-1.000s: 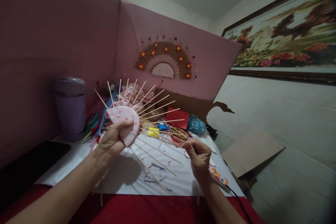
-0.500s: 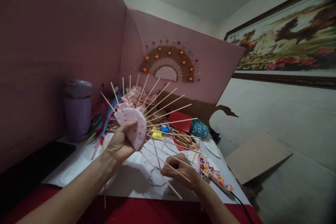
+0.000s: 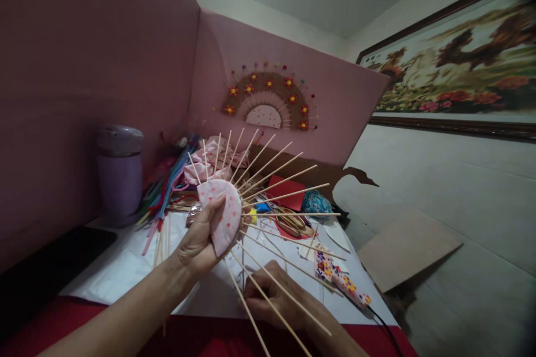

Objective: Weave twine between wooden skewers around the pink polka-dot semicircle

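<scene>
My left hand (image 3: 203, 237) holds a half-disc covered in white cloth with pinkish-red dots (image 3: 228, 215), its thumb pressed on the front face. Thin wooden sticks (image 3: 288, 195) fan out from the curved edge, upward, to the right and down toward me. Behind the lowest sticks is my right hand (image 3: 274, 295), low over the white table covering, its fingers curled closed. Whatever they may hold is hidden. Just right of that hand lies a glue gun with a flower pattern (image 3: 339, 276), its black cord trailing off the front edge.
A similar fan with red flowers (image 3: 268, 89) is fixed to the pink board at the back. At left stand a purple tumbler (image 3: 120, 175) and coloured pipe cleaners (image 3: 170, 181). Blue yarn (image 3: 317, 202), red card (image 3: 287, 192) and pink cloth (image 3: 209, 159) crowd the table's back.
My left hand has brought the half-disc slightly right and down, turning the fan so its lower sticks point more toward me. My right hand has shifted left and a little down.
</scene>
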Demonstrator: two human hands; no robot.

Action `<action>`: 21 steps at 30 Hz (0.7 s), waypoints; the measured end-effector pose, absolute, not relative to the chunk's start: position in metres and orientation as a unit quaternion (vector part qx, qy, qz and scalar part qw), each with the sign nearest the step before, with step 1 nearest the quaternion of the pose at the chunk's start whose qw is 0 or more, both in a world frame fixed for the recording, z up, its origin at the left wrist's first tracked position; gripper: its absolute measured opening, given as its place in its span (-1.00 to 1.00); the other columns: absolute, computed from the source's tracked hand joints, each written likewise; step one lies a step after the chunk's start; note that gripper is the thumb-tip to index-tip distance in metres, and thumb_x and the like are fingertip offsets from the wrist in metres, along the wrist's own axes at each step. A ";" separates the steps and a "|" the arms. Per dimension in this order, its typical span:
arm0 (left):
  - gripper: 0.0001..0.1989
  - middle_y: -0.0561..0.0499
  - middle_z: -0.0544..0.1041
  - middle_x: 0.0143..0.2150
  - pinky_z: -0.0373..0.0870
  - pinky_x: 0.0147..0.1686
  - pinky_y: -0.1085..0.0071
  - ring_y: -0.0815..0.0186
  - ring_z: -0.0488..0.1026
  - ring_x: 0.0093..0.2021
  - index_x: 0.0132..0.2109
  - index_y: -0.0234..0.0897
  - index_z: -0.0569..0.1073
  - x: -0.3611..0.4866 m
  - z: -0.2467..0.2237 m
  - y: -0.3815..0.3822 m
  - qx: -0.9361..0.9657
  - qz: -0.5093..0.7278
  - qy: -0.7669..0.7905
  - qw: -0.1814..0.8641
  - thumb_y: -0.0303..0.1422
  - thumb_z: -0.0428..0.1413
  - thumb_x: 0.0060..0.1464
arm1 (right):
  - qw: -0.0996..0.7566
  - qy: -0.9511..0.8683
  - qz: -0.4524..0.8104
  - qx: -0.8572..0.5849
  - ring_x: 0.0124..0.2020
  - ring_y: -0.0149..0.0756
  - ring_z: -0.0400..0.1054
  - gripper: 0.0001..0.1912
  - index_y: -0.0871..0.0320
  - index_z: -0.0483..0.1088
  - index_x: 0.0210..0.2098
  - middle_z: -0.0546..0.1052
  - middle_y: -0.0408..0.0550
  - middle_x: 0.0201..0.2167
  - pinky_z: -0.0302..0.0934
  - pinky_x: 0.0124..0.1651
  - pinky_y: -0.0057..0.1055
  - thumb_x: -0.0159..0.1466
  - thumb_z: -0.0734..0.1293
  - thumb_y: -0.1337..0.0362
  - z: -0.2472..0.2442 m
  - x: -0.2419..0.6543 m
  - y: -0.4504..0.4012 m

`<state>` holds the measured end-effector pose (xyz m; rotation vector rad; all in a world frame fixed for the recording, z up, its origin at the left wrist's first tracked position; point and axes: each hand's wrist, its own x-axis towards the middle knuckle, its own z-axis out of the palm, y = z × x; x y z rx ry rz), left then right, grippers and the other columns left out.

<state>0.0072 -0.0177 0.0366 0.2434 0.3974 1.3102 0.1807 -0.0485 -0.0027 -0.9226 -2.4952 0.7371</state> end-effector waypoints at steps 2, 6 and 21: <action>-0.85 -0.13 0.55 -0.45 0.48 -0.45 0.28 0.22 0.51 -0.47 -0.22 -0.39 0.41 0.009 0.035 -0.018 0.112 0.612 0.181 0.762 -0.46 0.02 0.03 | 0.197 -0.890 0.244 -0.330 -0.60 -0.53 0.10 -0.84 0.20 0.37 -0.57 0.26 -0.26 -0.66 -0.03 -0.52 -0.59 0.10 0.29 0.27 -0.006 0.180 -0.049; -0.86 -0.13 0.56 -0.43 0.48 -0.45 0.32 0.25 0.51 -0.48 -0.23 -0.39 0.41 0.013 0.031 -0.018 0.117 0.611 0.189 0.760 -0.47 0.04 0.02 | 0.187 -0.900 0.228 -0.320 -0.60 -0.51 0.13 -0.86 0.18 0.41 -0.53 0.35 -0.23 -0.64 0.01 -0.50 -0.59 0.12 0.26 0.32 -0.015 0.179 -0.048; -0.89 -0.09 0.55 -0.47 0.48 -0.49 0.34 0.27 0.49 -0.51 -0.30 -0.40 0.42 0.012 0.029 -0.013 0.114 0.635 0.196 0.738 -0.45 0.04 0.02 | 0.388 -0.566 0.650 -0.326 -0.69 -0.57 -0.02 -0.68 0.20 0.32 -0.31 0.19 -0.28 -0.71 -0.13 -0.63 -0.59 0.11 0.29 0.06 -0.008 0.168 -0.045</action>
